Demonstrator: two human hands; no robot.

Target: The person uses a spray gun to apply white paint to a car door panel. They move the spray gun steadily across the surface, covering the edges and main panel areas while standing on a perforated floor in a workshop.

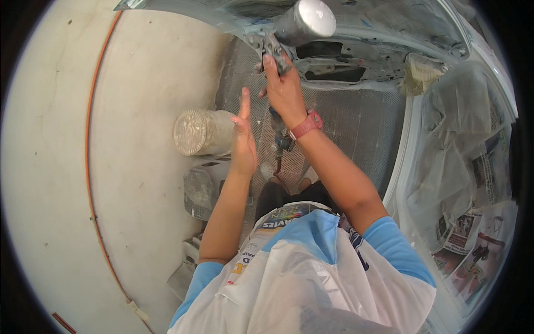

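Observation:
My right hand (283, 89) is shut around the grip of a paint spray gun (289, 33), whose grey metal cup points up toward a white car body panel (356, 55). A hose (278, 139) hangs from the gun's handle below my wrist, which carries a pink watch (307, 125). My left hand (243, 133) is raised beside it, fingers straight and apart, holding nothing and touching nothing.
A round metal tin (200, 132) lies on its side at left, above a grey bucket (200, 189). An orange hose (89, 145) curves across the pale concrete floor. Newspaper and plastic sheeting (467, 167) mask the car at right. A metal grate (356, 133) covers the floor below.

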